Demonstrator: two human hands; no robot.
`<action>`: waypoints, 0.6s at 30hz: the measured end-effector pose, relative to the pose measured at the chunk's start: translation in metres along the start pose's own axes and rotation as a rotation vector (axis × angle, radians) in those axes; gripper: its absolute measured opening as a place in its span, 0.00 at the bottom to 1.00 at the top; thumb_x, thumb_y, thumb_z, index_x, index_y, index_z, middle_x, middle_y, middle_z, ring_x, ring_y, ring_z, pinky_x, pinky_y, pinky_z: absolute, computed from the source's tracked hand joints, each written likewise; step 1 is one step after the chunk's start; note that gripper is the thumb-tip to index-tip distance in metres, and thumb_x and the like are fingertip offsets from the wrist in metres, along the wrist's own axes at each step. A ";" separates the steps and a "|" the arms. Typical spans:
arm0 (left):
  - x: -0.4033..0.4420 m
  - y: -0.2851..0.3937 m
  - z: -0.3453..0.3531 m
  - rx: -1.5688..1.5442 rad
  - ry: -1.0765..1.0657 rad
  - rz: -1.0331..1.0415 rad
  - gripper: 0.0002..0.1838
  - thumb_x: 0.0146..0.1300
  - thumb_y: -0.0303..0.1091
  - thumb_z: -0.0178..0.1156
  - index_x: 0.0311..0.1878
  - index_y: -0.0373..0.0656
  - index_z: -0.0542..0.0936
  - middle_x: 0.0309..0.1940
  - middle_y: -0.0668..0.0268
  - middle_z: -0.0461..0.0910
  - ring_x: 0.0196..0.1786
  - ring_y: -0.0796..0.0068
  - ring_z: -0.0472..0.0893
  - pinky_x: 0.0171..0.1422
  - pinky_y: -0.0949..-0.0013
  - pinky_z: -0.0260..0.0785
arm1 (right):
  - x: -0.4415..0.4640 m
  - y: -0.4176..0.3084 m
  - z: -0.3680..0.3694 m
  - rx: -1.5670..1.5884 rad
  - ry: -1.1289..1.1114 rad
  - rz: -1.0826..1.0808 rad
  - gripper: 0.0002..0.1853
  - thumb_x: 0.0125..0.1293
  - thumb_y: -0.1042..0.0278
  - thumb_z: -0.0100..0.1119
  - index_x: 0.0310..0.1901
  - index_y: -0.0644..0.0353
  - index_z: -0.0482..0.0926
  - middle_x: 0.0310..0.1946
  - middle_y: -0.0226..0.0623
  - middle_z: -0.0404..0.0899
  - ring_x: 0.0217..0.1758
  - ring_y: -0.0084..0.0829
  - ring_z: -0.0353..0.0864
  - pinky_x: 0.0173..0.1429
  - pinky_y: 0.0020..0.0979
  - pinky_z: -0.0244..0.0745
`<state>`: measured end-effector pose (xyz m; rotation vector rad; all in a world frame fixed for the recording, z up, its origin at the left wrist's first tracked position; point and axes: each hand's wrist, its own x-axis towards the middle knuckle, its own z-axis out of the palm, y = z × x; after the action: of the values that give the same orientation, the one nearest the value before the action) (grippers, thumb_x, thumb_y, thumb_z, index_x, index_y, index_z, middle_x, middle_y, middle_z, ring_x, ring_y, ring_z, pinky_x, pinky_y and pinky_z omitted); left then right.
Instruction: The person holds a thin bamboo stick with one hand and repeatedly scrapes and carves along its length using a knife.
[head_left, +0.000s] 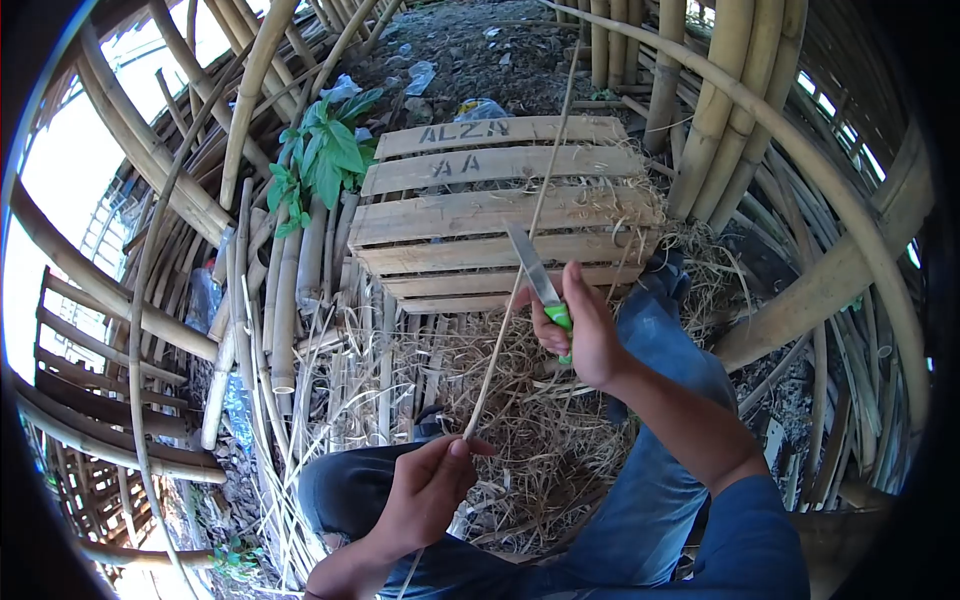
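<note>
A long, thin bamboo strip [497,362] runs slantwise from my lap up past the wooden crate [500,215]. Between thumb and fingers, my left hand [430,490] pinches this strip above my left knee. My right hand [588,335] is closed around the green handle of a knife [540,275], its blade pointing up and to the left. The blade crosses the strip, or lies very near it; whether they touch I cannot tell. The slatted crate lies in front of me with dark letters on its upper slats.
Pale shavings [540,430] cover the ground between my legs and cling to the crate's right side. Bamboo poles [283,320] and a leafy green plant [325,155] are at the left. Thick upright bamboo [730,110] stands at the right, with a curved pole [800,130] arching past it.
</note>
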<state>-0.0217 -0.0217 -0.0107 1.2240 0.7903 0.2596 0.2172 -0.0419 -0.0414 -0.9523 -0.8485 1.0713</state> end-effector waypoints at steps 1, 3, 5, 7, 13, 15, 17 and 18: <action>0.001 0.001 0.000 -0.012 -0.008 -0.012 0.17 0.75 0.37 0.42 0.48 0.32 0.75 0.17 0.78 0.61 0.21 0.90 0.57 0.24 0.81 0.49 | -0.001 0.006 0.003 -0.179 0.099 -0.061 0.30 0.73 0.41 0.35 0.36 0.61 0.76 0.13 0.18 0.58 0.15 0.13 0.55 0.19 0.21 0.51; 0.001 0.001 0.000 -0.015 -0.003 -0.005 0.18 0.75 0.37 0.41 0.48 0.32 0.75 0.17 0.78 0.61 0.20 0.91 0.57 0.24 0.81 0.49 | -0.005 0.014 0.001 -0.529 0.181 -0.165 0.26 0.73 0.46 0.37 0.32 0.61 0.76 0.11 0.24 0.62 0.14 0.20 0.63 0.20 0.28 0.58; 0.002 0.000 0.002 -0.016 -0.004 0.000 0.18 0.76 0.37 0.41 0.48 0.32 0.75 0.17 0.78 0.61 0.20 0.91 0.57 0.24 0.81 0.49 | -0.010 0.018 0.009 -0.727 0.170 -0.311 0.23 0.72 0.49 0.42 0.29 0.60 0.75 0.12 0.29 0.64 0.14 0.25 0.67 0.20 0.31 0.60; 0.003 -0.003 0.003 0.039 0.035 0.047 0.18 0.76 0.37 0.41 0.47 0.32 0.75 0.17 0.78 0.61 0.20 0.91 0.56 0.23 0.81 0.48 | -0.012 0.015 0.016 -1.052 0.084 -0.591 0.17 0.66 0.56 0.54 0.24 0.58 0.72 0.13 0.38 0.70 0.15 0.36 0.74 0.20 0.37 0.66; 0.000 0.000 0.000 -0.028 0.051 -0.048 0.17 0.75 0.37 0.41 0.44 0.33 0.76 0.16 0.80 0.61 0.18 0.91 0.56 0.22 0.81 0.48 | -0.012 0.006 0.016 -1.083 -0.106 -0.550 0.21 0.65 0.50 0.57 0.25 0.60 0.74 0.12 0.36 0.71 0.15 0.33 0.74 0.22 0.34 0.67; -0.001 0.000 -0.002 -0.038 0.032 -0.062 0.17 0.75 0.37 0.41 0.44 0.33 0.76 0.16 0.80 0.61 0.18 0.91 0.56 0.22 0.81 0.48 | -0.011 -0.012 0.013 -0.903 -0.237 -0.117 0.22 0.65 0.47 0.57 0.30 0.62 0.77 0.16 0.34 0.75 0.17 0.24 0.72 0.23 0.29 0.66; -0.001 0.002 -0.003 -0.048 0.015 -0.079 0.17 0.75 0.38 0.42 0.44 0.33 0.76 0.16 0.80 0.60 0.17 0.91 0.56 0.21 0.81 0.48 | -0.010 -0.011 0.006 -0.591 -0.336 0.122 0.20 0.65 0.49 0.57 0.32 0.63 0.78 0.17 0.33 0.76 0.18 0.22 0.72 0.23 0.27 0.66; -0.001 0.003 -0.003 -0.042 -0.011 -0.090 0.18 0.75 0.38 0.42 0.43 0.33 0.76 0.15 0.80 0.60 0.17 0.91 0.56 0.21 0.81 0.48 | -0.010 -0.010 0.005 -0.270 -0.420 0.351 0.19 0.66 0.52 0.57 0.33 0.63 0.79 0.19 0.32 0.77 0.20 0.20 0.72 0.24 0.25 0.65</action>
<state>-0.0242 -0.0189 -0.0075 1.1464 0.8247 0.1946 0.2138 -0.0523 -0.0311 -1.1492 -1.2221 1.5190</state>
